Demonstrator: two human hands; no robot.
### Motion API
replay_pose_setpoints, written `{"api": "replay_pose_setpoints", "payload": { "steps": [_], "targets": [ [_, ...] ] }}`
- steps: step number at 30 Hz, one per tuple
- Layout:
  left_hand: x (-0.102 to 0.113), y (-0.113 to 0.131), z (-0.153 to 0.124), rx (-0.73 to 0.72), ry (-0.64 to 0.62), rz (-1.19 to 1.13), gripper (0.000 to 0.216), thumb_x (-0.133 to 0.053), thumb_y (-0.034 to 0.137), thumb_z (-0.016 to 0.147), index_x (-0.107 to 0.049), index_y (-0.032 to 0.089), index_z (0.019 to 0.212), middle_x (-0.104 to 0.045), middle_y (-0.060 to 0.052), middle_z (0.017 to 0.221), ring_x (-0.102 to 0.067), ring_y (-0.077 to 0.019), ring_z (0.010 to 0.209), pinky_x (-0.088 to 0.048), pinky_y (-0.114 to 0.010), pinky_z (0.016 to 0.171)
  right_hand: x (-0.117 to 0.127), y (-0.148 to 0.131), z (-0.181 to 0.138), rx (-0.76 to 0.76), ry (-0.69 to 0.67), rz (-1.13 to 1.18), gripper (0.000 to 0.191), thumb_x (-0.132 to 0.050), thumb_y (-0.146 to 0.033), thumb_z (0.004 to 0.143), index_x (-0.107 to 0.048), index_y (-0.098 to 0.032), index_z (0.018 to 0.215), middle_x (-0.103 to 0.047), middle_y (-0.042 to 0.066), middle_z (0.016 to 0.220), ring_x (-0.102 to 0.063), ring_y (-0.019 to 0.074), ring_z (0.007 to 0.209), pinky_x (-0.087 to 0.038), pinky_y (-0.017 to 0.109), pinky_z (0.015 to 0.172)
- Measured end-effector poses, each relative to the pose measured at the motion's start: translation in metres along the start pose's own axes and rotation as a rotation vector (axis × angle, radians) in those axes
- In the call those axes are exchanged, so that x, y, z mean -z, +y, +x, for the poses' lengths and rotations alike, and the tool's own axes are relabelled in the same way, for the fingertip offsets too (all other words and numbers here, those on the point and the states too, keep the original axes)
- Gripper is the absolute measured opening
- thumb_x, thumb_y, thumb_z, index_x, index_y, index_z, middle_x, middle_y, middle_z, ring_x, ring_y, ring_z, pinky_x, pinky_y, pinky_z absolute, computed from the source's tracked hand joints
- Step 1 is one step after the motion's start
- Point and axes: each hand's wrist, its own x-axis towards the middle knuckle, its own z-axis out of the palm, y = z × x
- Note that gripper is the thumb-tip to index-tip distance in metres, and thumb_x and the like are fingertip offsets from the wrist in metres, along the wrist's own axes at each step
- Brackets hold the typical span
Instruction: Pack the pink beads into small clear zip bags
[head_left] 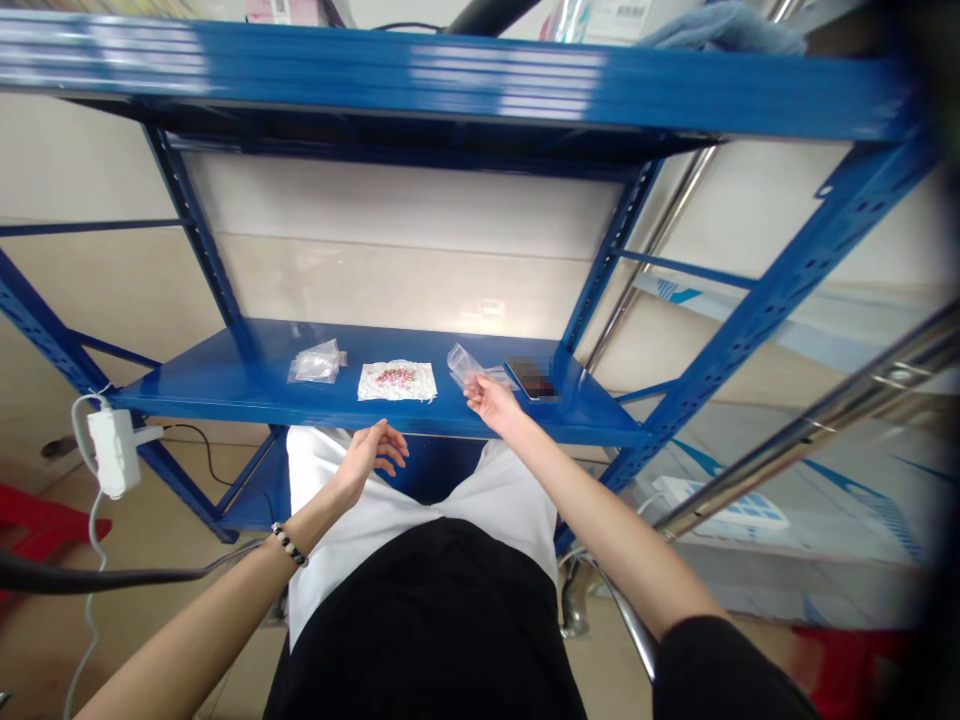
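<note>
My right hand (pixel 491 400) pinches a clear plastic bag (pixel 464 366) just above the blue shelf (pixel 330 402). Over my lap, in front of the shelf edge, my left hand (pixel 373 450) hangs with loosely curled fingers apart and nothing in them. Between the two hands, on the shelf, lies a crumpled white sheet (pixel 375 388) bearing a heap of small pink and reddish pieces (pixel 396 376), too small to name. To its left rests a stack of clear plastic bags (pixel 316 363). A dark phone (pixel 530 378) lies to the right of my right hand, partly blurred.
An upper blue shelf (pixel 360 75) crosses above, with boxes and a grey-blue cloth (pixel 727 28) on it. A white power strip (pixel 114 453) hangs on the left post. At right runs a shiny metal rail (pixel 825 420).
</note>
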Motion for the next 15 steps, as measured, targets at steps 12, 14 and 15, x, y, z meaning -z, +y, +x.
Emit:
{"api": "replay_pose_setpoints", "payload": {
  "steps": [12, 14, 15],
  "targets": [
    [-0.006, -0.020, 0.006, 0.215, -0.079, -0.063, 0.046, -0.048, 0.055, 0.085, -0.062, 0.012, 0.074, -0.065, -0.008, 0.069, -0.062, -0.0156, 0.055, -0.044, -0.023, 0.046, -0.081, -0.010, 0.072, 0.186, 0.011, -0.598, 0.016, -0.062, -0.029, 0.087, -0.061, -0.014, 0.091, -0.067, 0.005, 0.072, -0.061, 0.0110, 0.048, -0.047, 0.020, 0.043],
    [-0.008, -0.023, 0.003, 0.211, -0.103, -0.048, 0.047, -0.048, 0.055, 0.085, -0.062, 0.012, 0.073, -0.066, -0.008, 0.068, -0.062, -0.0158, 0.054, -0.044, -0.023, 0.045, -0.086, -0.012, 0.074, 0.235, -0.003, -0.741, 0.014, -0.059, -0.027, 0.089, -0.062, -0.014, 0.092, -0.068, 0.005, 0.076, -0.061, 0.0110, 0.050, -0.047, 0.020, 0.046],
    [-0.009, -0.024, 0.001, 0.211, -0.111, -0.040, 0.048, -0.047, 0.056, 0.085, -0.062, 0.012, 0.073, -0.066, -0.008, 0.068, -0.062, -0.0160, 0.053, -0.043, -0.023, 0.045, -0.089, -0.013, 0.074, 0.262, -0.013, -0.818, 0.013, -0.056, -0.026, 0.090, -0.063, -0.015, 0.092, -0.069, 0.005, 0.078, -0.062, 0.0112, 0.051, -0.047, 0.020, 0.048]
  ]
}}
